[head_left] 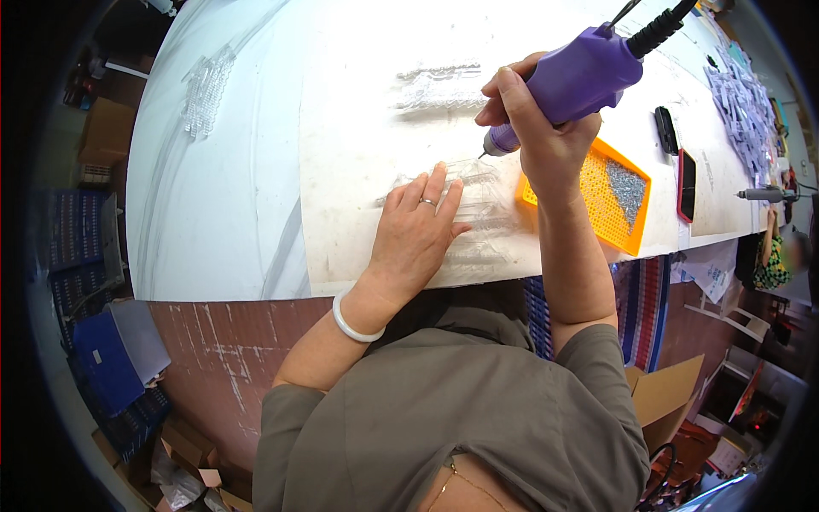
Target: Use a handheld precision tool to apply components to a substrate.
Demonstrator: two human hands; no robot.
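Observation:
My right hand (553, 141) is wrapped round a purple electric screwdriver (589, 75), its body tilted and its thin bit pointing down and left. The bit's tip is close to a row of transparent plastic strips (478, 173) on the white table; whether it touches them I cannot tell. My left hand (415, 229), with a ring and a white bangle, lies palm down with fingers stretched over the strips and hides part of them. More transparent strips (478, 254) lie nearer the table's front edge. Beside my right forearm stands a yellow perforated tray (600, 200) holding small silvery screws (629, 189).
Further transparent strips (440, 87) lie beyond my hands, and a stack of them (207, 92) at the left. A phone (687, 186) and a black object (665, 130) lie right of the tray. Pale lavender parts (740, 115) are heaped far right, near another person (772, 263).

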